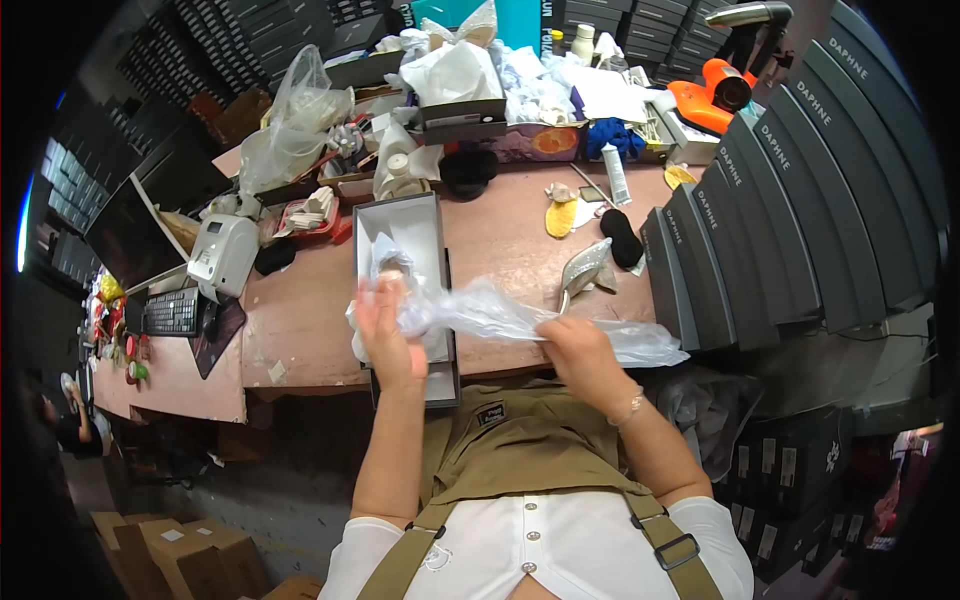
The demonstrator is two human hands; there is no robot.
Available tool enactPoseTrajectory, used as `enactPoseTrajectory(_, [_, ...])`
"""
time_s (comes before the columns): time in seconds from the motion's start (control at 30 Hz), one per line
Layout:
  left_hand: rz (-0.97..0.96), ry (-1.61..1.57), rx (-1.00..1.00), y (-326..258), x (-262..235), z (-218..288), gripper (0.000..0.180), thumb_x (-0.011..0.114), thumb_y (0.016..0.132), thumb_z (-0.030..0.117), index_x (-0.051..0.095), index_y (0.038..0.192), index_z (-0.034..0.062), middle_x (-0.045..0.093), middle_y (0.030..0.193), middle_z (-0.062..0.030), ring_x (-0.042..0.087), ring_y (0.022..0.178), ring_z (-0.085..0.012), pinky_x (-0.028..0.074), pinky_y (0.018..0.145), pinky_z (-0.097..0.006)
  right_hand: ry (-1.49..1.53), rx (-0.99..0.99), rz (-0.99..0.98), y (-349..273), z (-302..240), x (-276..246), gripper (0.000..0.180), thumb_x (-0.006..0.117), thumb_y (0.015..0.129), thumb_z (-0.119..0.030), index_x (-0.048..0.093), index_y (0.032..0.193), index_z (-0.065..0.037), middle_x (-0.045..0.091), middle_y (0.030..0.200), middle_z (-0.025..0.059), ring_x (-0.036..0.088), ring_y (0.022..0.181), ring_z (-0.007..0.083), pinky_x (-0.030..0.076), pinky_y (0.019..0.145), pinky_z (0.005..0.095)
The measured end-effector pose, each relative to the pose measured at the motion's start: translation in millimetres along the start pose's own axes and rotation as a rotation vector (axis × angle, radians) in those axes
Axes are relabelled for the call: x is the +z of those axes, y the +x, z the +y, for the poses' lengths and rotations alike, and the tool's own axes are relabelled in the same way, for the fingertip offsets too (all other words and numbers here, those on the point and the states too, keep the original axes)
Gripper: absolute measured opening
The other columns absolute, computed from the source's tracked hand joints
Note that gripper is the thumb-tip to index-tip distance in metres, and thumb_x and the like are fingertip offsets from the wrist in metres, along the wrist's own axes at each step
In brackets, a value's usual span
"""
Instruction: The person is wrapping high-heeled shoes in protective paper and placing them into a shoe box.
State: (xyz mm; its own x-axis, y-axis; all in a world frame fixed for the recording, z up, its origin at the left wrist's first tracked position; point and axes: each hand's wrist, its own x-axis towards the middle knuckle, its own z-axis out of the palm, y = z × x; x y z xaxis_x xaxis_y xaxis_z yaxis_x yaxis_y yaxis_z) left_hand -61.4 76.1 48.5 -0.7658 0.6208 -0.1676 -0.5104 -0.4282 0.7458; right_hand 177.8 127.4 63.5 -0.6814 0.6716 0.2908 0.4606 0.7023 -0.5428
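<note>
A clear plastic bag (490, 309) stretches between my hands above the table's front edge. My right hand (578, 358) is closed on it, and its loose end trails to the right. Over an open shoe box (397, 212), my left hand (383, 325) has its fingers up against the bag's bunched end. Those fingers are blurred, so their grip is unclear. Inside the box lie white paper and a pale item (388, 258), partly covered by my hand and the plastic. A silvery pointed shoe (583, 272) rests on the table beyond my right hand.
Dark shoe boxes (745, 225) stand in a leaning row at the right. Clutter, a white paper-filled box (455, 85) and an orange blower (712, 95) line the back. A black oval pad (622, 238) lies by the shoe. Left are a label printer (222, 252) and keyboard (172, 312).
</note>
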Motion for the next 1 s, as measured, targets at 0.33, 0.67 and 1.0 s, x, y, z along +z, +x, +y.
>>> enactPoseTrajectory(0.33, [-1.691, 1.476, 0.327, -23, 32, 14, 0.032, 0.07, 0.08, 0.024, 0.059, 0.105, 0.0065, 0.059, 0.108, -0.0134, 0.054, 0.108, -0.0327, 0.041, 0.096, -0.05, 0.248, -0.081, -0.48, -19, -4, -41, 0.012, 0.062, 0.085, -0.015, 0.06, 0.09, -0.004, 0.06, 0.085, 0.0157, 0.06, 0.083, 0.036, 0.048, 0.073, 0.0434])
enactPoseTrajectory(0.67, [-1.475, 1.513, -0.23, 20, 28, 6, 0.03, 0.079, 0.073, 0.023, 0.063, 0.084, -0.0002, 0.061, 0.073, -0.0176, 0.059, 0.068, -0.032, 0.045, 0.063, -0.038, 0.183, 0.476, -0.303, -121, 70, -90, 0.017, 0.065, 0.081, -0.013, 0.06, 0.091, -0.001, 0.06, 0.08, 0.0168, 0.061, 0.077, 0.0339, 0.049, 0.071, 0.0394])
enactPoseTrajectory(1.0, [-1.441, 1.359, -0.497, 24, 27, -22, 0.035, 0.079, 0.076, 0.027, 0.063, 0.088, -0.002, 0.063, 0.074, -0.0103, 0.057, 0.07, -0.0158, 0.046, 0.065, -0.033, -0.41, 0.592, -0.026, -153, 78, -105, 0.033, 0.071, 0.078, -0.016, 0.06, 0.107, -0.004, 0.061, 0.097, 0.016, 0.061, 0.093, 0.0365, 0.05, 0.08, 0.0434])
